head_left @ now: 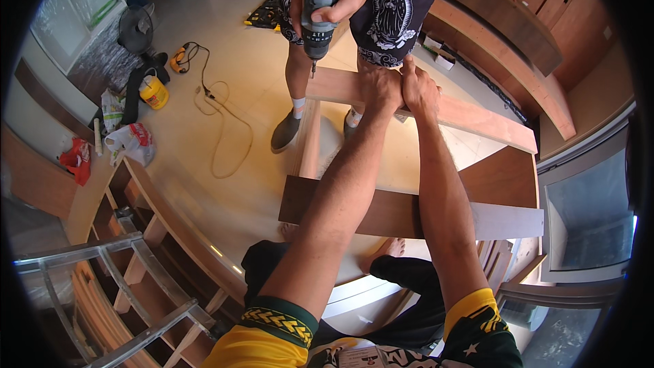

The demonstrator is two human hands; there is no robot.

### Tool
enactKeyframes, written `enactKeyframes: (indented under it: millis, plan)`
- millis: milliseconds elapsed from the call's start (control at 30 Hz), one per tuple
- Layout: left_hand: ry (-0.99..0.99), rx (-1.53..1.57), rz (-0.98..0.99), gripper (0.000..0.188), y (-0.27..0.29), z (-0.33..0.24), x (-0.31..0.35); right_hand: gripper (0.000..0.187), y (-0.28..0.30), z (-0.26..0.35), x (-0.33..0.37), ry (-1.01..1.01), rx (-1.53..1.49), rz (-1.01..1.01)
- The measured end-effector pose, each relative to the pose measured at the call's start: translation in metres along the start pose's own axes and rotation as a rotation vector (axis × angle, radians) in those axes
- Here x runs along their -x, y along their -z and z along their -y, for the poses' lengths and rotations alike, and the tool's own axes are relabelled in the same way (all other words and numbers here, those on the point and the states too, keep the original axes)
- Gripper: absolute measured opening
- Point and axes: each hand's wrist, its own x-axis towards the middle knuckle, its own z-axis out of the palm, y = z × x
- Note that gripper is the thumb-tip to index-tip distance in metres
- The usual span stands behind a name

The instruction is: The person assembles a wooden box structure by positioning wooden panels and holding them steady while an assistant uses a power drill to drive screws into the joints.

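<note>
Both my arms reach forward to a reddish wooden board that lies across a wooden frame. My left hand is closed over the board, its fingers partly hidden. Right beside it, my right hand grips the same board, thumb side toward the left hand. Facing me, a co-worker holds a cordless drill in both hands, bit pointing down at the board's left end. A darker plank runs across the near side of the frame, under my forearms. An upright side piece joins the two at the left.
An aluminium ladder and a curved wooden cabinet frame stand at the left. On the floor are a corded yellow tool, a yellow bucket, plastic bags and a fan. Curved wooden panels rest at the far right.
</note>
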Motion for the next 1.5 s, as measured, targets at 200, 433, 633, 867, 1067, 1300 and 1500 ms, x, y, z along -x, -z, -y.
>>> enactKeyframes:
  millis: [200,433,633,867,1067,1300,1500]
  plan:
    - [-0.004,-0.007,-0.036,0.044,-0.006,0.0,-0.005,0.078,0.001,-0.001,-0.003,0.008,0.014,-0.009]
    - [-0.037,-0.004,-0.029,0.039,0.007,-0.014,0.005,0.076,0.005,-0.015,-0.007,0.015,0.02,-0.012]
    - [0.006,0.005,-0.032,0.036,0.003,-0.004,0.001,0.076,0.0,-0.007,-0.005,0.018,0.037,-0.004]
    - [-0.003,0.036,0.033,0.033,0.004,-0.007,0.001,0.076,-0.001,-0.013,-0.008,0.027,0.038,-0.035]
    - [0.009,0.061,0.02,0.035,0.001,-0.008,0.001,0.076,-0.001,-0.014,-0.008,0.017,0.045,-0.023]
    - [0.004,0.073,0.017,0.038,-0.002,-0.007,-0.001,0.075,-0.001,-0.014,-0.009,0.017,0.041,-0.018]
    - [0.018,0.075,0.002,0.039,-0.003,-0.008,-0.003,0.075,0.002,-0.011,-0.008,0.025,0.046,-0.003]
